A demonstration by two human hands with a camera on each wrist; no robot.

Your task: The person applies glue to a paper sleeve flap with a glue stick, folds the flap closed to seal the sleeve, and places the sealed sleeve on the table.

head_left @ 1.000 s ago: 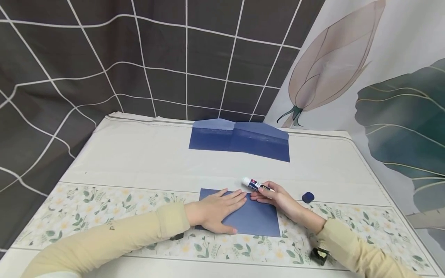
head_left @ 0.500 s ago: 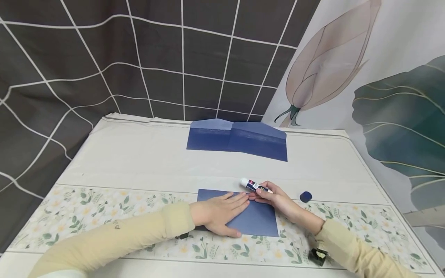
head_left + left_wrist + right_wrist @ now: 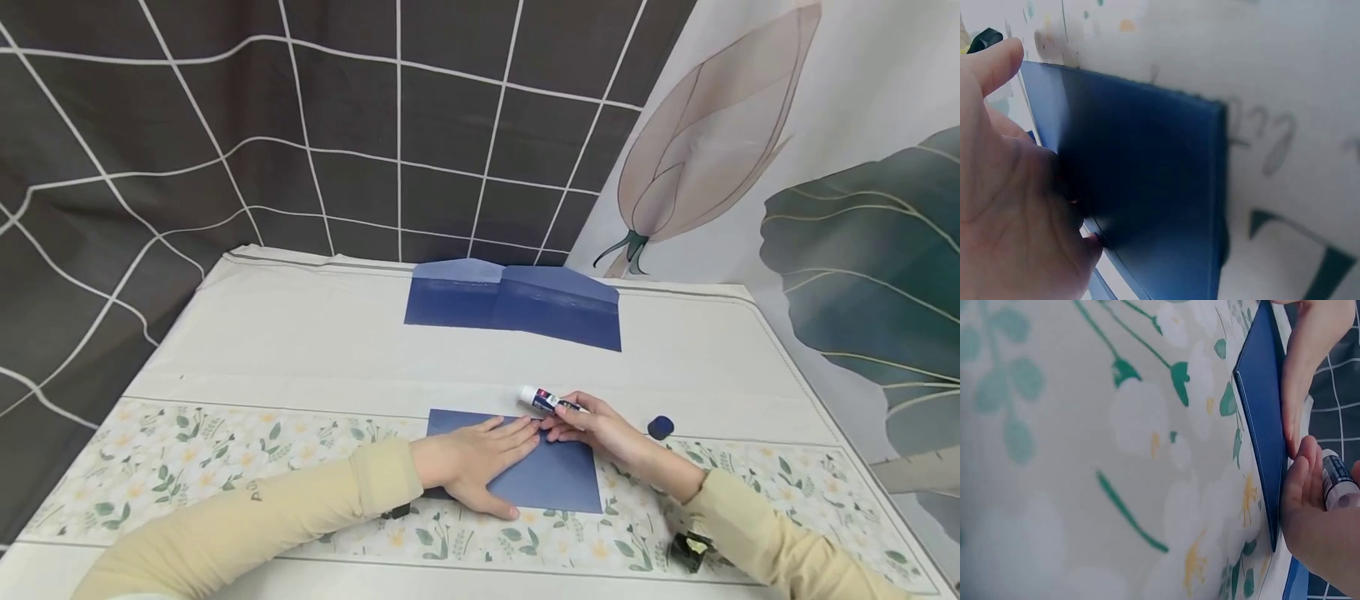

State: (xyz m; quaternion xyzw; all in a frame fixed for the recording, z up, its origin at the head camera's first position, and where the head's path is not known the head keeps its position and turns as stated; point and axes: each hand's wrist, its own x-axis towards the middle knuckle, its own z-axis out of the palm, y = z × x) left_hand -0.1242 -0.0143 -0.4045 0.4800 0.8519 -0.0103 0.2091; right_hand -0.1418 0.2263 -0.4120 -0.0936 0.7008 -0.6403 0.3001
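Observation:
A folded sheet of dark blue paper point(image 3: 558, 475) lies on the flowered band of the table cover. My left hand point(image 3: 480, 467) rests palm down across its left half, fingers straight and thumb spread. In the left wrist view that palm point(image 3: 1016, 206) is over the blue paper point(image 3: 1147, 175). My right hand point(image 3: 600, 429) grips a glue stick point(image 3: 547, 401), its white end pointing left, while some fingertips touch the paper's far edge beside my left fingertips. The right wrist view shows the glue stick point(image 3: 1338, 478) between thumb and fingers. A dark blue cap point(image 3: 661, 427) lies to the right.
A larger creased blue paper piece point(image 3: 517, 304) with lighter flaps lies at the table's back edge. Behind it hangs a dark gridded curtain point(image 3: 337, 125); a leaf-patterned curtain point(image 3: 862, 250) is at the right. A black wrist device point(image 3: 688, 550) sits by the right sleeve.
My left hand has slid slightly right along the paper over the last second. The glue stick stays in my right hand, and the view has shifted a little.

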